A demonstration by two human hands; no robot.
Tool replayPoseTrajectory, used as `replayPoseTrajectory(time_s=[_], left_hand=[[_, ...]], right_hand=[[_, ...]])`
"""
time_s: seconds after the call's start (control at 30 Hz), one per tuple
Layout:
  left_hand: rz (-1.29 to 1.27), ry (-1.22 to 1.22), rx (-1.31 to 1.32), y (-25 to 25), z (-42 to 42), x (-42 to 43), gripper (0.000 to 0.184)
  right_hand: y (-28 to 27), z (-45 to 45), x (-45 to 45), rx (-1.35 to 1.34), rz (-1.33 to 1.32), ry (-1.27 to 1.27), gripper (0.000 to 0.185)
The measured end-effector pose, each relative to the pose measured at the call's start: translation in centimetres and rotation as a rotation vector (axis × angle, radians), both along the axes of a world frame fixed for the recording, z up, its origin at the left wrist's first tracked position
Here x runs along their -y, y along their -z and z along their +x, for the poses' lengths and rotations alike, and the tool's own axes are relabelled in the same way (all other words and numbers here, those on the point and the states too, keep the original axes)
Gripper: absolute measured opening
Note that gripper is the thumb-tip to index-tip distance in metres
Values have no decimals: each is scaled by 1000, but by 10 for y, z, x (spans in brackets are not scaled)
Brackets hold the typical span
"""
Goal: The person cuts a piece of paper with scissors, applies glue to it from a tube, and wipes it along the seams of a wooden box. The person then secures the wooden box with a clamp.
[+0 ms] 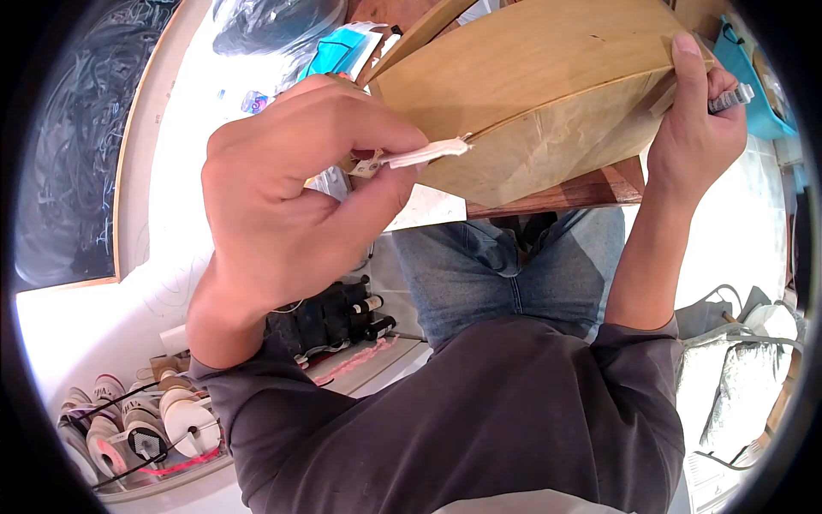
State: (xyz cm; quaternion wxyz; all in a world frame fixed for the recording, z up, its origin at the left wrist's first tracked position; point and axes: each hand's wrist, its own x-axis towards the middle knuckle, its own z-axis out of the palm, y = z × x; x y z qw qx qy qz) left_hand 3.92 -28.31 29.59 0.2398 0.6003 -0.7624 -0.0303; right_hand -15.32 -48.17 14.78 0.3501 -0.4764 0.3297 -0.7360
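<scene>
My left hand (295, 184) pinches a thin whitish strip (432, 152) between thumb and fingers; its material is unclear. The strip's frayed tip meets the near edge of a curved, light-brown wooden piece (548, 64), shaped like a hull or shell. At that piece's right end, my right hand (698, 128) grips it with the thumb on top. Tucked into the right fingers is a small tube (730, 98), its ridged end sticking out to the right. The wooden piece is tilted above a dark reddish wooden table (591, 190), and its far side is partly cut off.
A blue folded item (336, 53) and a clear plastic bag (270, 26) lie at the upper left. Ribbon spools (184, 420) stand on a rack at the lower left, near dark bottles (368, 315). A turquoise bin (758, 81) and a silvery bag (741, 381) are on the right.
</scene>
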Motion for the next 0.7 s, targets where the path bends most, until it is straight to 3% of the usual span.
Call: replayPoseTrajectory(time_s=[0.7], left_hand=[[57,-8,-14,-4,12,-15,28]], right_hand=[[-7,3,-6,9,55,23,49]])
